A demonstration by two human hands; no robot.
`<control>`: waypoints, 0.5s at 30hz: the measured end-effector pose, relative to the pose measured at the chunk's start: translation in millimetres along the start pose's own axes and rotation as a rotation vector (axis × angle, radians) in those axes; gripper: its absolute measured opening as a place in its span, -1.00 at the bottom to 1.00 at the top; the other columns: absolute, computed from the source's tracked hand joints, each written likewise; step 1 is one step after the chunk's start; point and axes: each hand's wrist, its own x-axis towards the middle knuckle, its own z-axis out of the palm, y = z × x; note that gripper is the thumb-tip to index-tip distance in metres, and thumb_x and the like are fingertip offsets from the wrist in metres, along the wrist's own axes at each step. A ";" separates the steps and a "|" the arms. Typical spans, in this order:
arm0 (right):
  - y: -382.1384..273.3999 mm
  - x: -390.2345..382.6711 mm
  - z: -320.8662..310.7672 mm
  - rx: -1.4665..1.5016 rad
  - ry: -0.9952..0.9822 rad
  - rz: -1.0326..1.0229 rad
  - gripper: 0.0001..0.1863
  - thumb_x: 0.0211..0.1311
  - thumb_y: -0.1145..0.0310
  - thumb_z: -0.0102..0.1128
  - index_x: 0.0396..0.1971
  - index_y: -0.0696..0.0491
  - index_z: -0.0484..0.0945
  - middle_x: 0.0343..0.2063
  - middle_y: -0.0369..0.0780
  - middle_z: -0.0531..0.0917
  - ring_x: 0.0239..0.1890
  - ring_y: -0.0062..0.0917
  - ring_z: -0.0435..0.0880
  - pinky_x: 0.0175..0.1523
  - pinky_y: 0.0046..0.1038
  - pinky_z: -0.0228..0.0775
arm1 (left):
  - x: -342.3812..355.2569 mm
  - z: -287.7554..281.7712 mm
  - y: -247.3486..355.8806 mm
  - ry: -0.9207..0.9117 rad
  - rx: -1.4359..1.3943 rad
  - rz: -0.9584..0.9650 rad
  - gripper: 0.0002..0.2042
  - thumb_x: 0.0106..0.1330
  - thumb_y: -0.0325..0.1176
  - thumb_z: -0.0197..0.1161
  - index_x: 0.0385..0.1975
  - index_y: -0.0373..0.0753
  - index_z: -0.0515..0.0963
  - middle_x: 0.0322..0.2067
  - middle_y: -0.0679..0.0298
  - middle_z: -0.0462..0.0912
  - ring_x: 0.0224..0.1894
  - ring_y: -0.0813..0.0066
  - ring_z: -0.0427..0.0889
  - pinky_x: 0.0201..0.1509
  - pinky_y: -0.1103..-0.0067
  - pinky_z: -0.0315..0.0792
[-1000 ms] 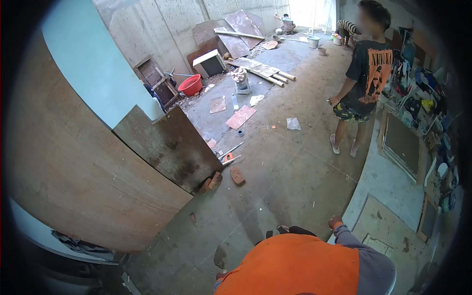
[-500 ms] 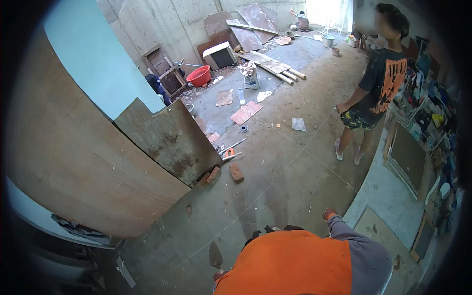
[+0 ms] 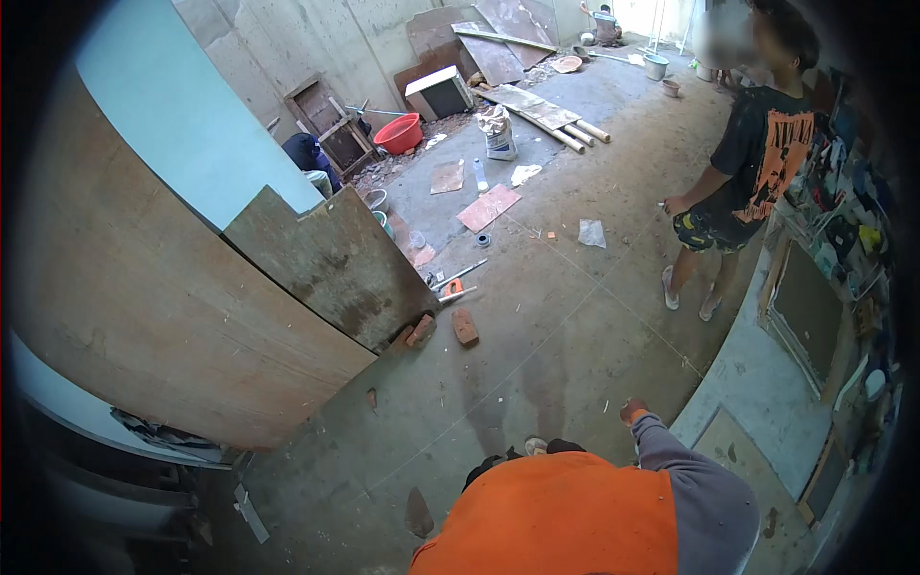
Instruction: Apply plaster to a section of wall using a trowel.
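A trowel [image 3: 419, 513] with a dark pointed blade juts out past the left side of my orange shirt, over the floor. My left hand is hidden behind the shirt now; half a second ago it showed at the trowel's handle end. On the other side, my right hand [image 3: 633, 411] hangs from a grey sleeve, fingers curled in. Whatever it holds, if anything, is too small to make out. Below it lies the concrete floor [image 3: 537, 383], marked with thin pale crossing lines. One of my feet [image 3: 536, 447] shows just past the shirt.
A person [image 3: 747, 163] in dark clothes stands ahead on the right. Boards [image 3: 316, 268] and bricks [image 3: 465, 328] line the left, near an orange-handled saw [image 3: 453, 287]. Farther off are a sack [image 3: 496, 134], a red basin [image 3: 399, 134], planks [image 3: 546, 120] and another crouching person [image 3: 311, 158].
The view has shifted slightly, so the room sits a little lower and to the right. My left hand has slipped out of sight behind my shirt. The standing person stays in place.
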 end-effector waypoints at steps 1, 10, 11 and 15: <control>-6.8 -14.7 -10.6 0.068 0.030 0.045 -0.65 -0.10 0.31 -0.02 -0.28 0.14 0.49 -0.22 -0.03 0.50 -0.15 -0.19 0.47 -0.09 -0.37 0.32 | 4.4 -0.1 -4.0 0.010 -0.008 0.026 -0.31 -0.25 -0.02 0.34 -0.21 -0.50 0.38 -0.16 -0.08 0.44 -0.09 0.14 0.44 -0.08 0.39 0.34; 29.8 1.7 14.0 -0.093 0.006 -0.023 -0.70 -0.13 0.37 0.00 -0.33 0.13 0.51 -0.25 -0.03 0.51 -0.17 -0.21 0.49 -0.10 -0.39 0.34 | 11.7 -1.1 -37.0 0.192 -0.058 0.592 -0.34 -0.27 -0.05 0.35 -0.24 -0.49 0.41 -0.20 -0.07 0.46 -0.12 0.16 0.46 -0.13 0.39 0.35; 25.3 -2.3 10.6 -0.097 0.002 -0.029 -0.70 -0.13 0.37 0.00 -0.33 0.13 0.51 -0.25 -0.03 0.51 -0.17 -0.21 0.49 -0.10 -0.39 0.34 | 18.1 4.8 -32.5 0.421 0.109 0.585 -0.36 -0.29 -0.06 0.35 -0.26 -0.47 0.42 -0.22 -0.07 0.48 -0.15 0.17 0.48 -0.17 0.38 0.35; 14.2 -10.3 4.5 0.156 0.051 0.056 -0.70 -0.16 0.38 0.00 -0.34 0.13 0.51 -0.31 -0.02 0.53 -0.21 -0.19 0.50 -0.14 -0.38 0.35 | 21.8 -3.9 -36.6 0.032 0.199 0.140 -0.32 -0.34 -0.07 0.37 -0.21 -0.46 0.41 -0.19 -0.05 0.47 -0.12 0.16 0.47 -0.14 0.40 0.36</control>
